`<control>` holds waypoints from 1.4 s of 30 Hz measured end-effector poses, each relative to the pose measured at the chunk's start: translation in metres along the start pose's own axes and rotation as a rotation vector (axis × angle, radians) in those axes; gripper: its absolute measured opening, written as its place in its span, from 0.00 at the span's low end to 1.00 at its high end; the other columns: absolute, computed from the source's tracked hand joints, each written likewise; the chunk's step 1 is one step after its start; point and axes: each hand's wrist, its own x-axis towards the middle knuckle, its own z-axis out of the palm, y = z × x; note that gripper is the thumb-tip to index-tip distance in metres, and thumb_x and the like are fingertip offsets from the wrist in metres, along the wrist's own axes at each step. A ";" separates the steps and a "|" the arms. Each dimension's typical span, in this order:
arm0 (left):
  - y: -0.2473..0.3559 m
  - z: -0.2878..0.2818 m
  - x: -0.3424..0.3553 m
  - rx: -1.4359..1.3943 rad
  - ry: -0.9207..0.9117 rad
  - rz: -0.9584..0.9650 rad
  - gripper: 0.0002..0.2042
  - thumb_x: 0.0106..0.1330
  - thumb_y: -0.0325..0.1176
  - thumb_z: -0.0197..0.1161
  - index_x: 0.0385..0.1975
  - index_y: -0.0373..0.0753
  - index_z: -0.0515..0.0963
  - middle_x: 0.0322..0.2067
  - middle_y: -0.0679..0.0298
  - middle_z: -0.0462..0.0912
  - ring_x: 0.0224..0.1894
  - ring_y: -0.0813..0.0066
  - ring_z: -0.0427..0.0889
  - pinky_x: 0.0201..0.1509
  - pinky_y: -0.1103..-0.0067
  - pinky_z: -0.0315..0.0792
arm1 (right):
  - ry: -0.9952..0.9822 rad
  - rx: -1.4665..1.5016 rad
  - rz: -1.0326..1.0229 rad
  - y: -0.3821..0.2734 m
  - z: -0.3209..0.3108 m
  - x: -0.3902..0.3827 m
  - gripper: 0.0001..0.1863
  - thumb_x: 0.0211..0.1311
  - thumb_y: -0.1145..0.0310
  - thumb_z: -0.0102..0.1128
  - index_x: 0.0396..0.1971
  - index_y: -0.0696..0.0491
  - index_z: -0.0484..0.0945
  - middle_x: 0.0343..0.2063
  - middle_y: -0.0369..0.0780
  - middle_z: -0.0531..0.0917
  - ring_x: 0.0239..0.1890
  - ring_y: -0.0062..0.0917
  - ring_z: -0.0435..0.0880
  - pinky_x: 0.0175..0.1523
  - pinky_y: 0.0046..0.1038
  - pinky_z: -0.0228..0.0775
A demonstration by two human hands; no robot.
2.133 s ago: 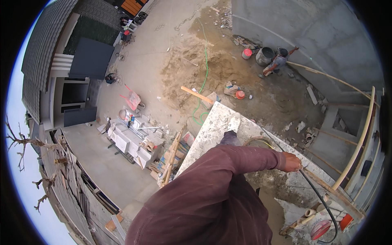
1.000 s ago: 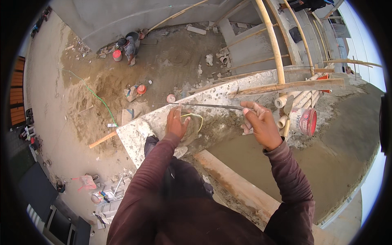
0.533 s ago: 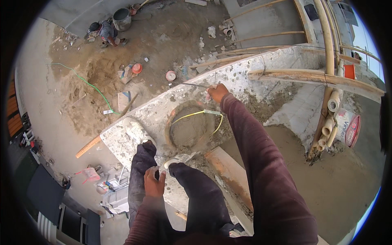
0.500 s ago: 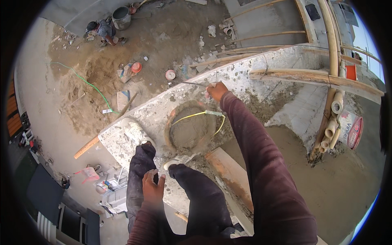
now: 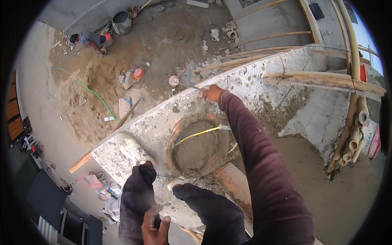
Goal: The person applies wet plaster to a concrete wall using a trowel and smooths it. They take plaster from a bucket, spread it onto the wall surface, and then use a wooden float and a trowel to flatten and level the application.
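Observation:
My right hand (image 5: 211, 93) is stretched forward over the pale, splattered concrete ledge (image 5: 245, 87). It is closed around a trowel (image 5: 188, 85), whose thin grey blade shows edge-on and points left. Below that arm sits a round tub (image 5: 169, 153) on the ledge, filled with wet grey mortar (image 5: 198, 149). A yellow-green rope handle (image 5: 198, 135) lies across the mortar, partly covered by my sleeve. Near the lower edge, my left hand (image 5: 155, 228) hangs between my legs, fingers apart and holding nothing.
My white shoes (image 5: 132, 149) stand at the tub's near left. Beyond the ledge's edge, the ground lies far below, with a person (image 5: 90, 41), a dark barrel (image 5: 122, 22) and a green hose (image 5: 92, 87). At right are a timber beam (image 5: 314, 79), bamboo poles (image 5: 354, 139) and wet mortar.
My left hand has dropped lower, toward the picture's bottom edge. My right hand, with the trowel, has shifted slightly left and down. The person below has moved, with a red bucket beside them.

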 end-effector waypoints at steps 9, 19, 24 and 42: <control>-0.059 0.059 -0.002 -0.060 -0.093 0.023 0.19 0.66 0.36 0.61 0.45 0.23 0.75 0.34 0.56 0.81 0.37 0.73 0.79 0.44 0.77 0.73 | 0.669 0.029 0.262 0.053 -0.019 -0.175 0.30 0.59 0.50 0.57 0.51 0.61 0.76 0.53 0.56 0.76 0.58 0.45 0.73 0.63 0.37 0.64; -0.069 0.065 -0.026 0.032 -0.149 0.231 0.17 0.67 0.40 0.59 0.40 0.27 0.79 0.27 0.65 0.80 0.29 0.80 0.75 0.35 0.81 0.70 | 0.393 0.310 0.032 0.019 0.062 -0.462 0.22 0.61 0.50 0.58 0.42 0.55 0.79 0.27 0.45 0.85 0.28 0.31 0.85 0.42 0.35 0.74; -0.006 0.025 -0.060 0.104 -0.138 0.162 0.17 0.65 0.40 0.61 0.43 0.30 0.80 0.38 0.51 0.84 0.41 0.62 0.83 0.49 0.73 0.73 | 0.397 0.101 0.216 0.049 0.090 -0.485 0.22 0.60 0.49 0.58 0.41 0.52 0.82 0.36 0.47 0.84 0.42 0.39 0.83 0.49 0.36 0.73; -0.037 -0.109 0.016 0.576 -0.422 0.083 0.14 0.67 0.39 0.53 0.35 0.34 0.79 0.32 0.56 0.82 0.35 0.62 0.80 0.39 0.70 0.74 | 1.843 -0.113 0.494 0.000 -0.216 -0.675 0.19 0.61 0.60 0.60 0.50 0.53 0.73 0.51 0.47 0.77 0.56 0.41 0.73 0.58 0.38 0.66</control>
